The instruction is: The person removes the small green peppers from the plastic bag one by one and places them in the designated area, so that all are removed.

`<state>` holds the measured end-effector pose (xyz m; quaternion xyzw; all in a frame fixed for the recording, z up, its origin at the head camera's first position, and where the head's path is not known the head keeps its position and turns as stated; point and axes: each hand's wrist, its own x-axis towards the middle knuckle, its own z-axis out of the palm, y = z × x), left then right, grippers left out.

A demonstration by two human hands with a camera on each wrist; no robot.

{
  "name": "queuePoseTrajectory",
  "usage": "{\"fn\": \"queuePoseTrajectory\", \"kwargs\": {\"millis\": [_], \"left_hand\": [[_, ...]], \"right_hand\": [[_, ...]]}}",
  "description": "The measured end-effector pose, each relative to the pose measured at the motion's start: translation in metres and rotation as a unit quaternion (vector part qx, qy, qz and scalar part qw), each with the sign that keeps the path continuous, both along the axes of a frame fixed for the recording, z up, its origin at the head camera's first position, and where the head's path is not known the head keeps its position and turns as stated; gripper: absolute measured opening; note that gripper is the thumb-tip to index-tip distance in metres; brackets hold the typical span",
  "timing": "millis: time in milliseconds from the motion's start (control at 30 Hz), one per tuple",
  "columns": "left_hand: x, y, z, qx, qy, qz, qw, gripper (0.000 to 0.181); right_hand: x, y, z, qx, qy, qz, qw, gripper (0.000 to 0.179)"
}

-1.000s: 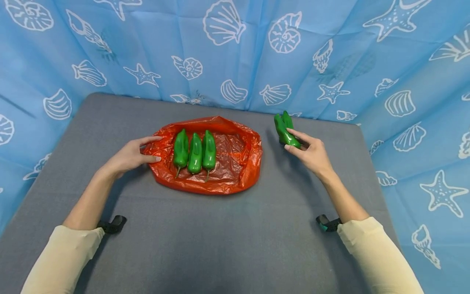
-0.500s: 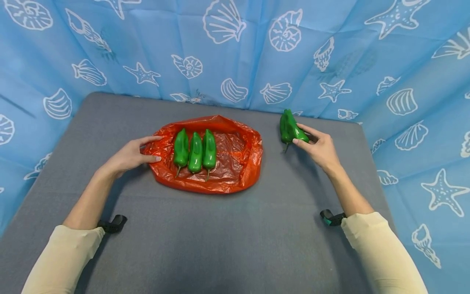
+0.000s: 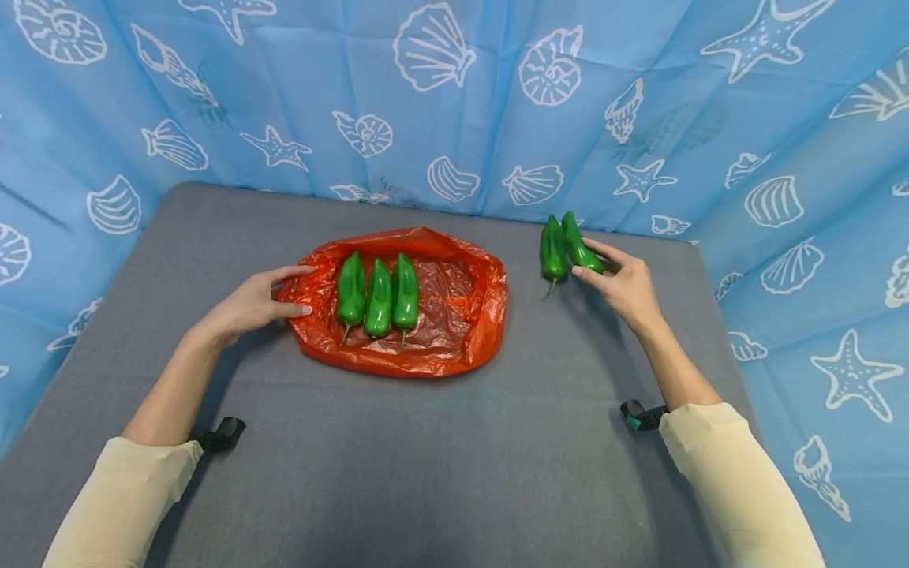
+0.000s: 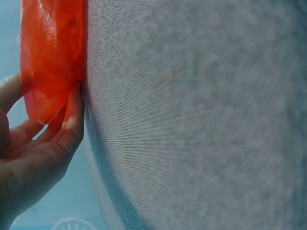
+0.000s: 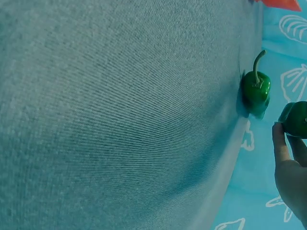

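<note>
My left hand (image 3: 245,304) grips the left end of a red plastic bag (image 3: 426,363), its rim rolled open on the table. In the left wrist view the fingers curl under the bag's edge (image 4: 50,62). Inside lie three green peppers (image 3: 378,300) side by side, stems toward me. At the back right my right hand (image 3: 623,288) pinches another glossy green pepper (image 3: 578,244) between thumb and fingers. Just left of it, a separate green pepper (image 3: 551,251) lies on the table, its stem pointing toward me; the right wrist view shows this lying pepper (image 5: 256,91) apart from the held one.
The grey cloth-covered table (image 3: 426,465) ends just behind the peppers. A blue curtain (image 3: 454,102) with white shell and starfish prints hangs along the back edge and right side. Black straps with wrist devices (image 3: 220,434) sit on both forearms.
My right hand has moved right with its pepper, away from the lying pepper that it overlapped before. The left hand and the bag have stayed in place.
</note>
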<state>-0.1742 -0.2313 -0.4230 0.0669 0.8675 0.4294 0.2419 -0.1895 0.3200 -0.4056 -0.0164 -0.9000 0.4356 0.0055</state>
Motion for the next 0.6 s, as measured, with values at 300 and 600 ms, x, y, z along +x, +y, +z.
{"fn": "queuePoseTrajectory", "kwargs": {"millis": [300,600], "left_hand": [[0.000,0.000,-0.002,0.008,-0.002,-0.003,1.0000,0.076],[0.000,-0.001,-0.001,0.009,-0.002,-0.005,0.9999,0.075]], "right_hand": [[-0.007,0.008,-0.008,0.032,0.006,-0.009,0.9994,0.061],[-0.016,0.012,-0.019,0.064,0.013,-0.030,0.9974,0.059]]}}
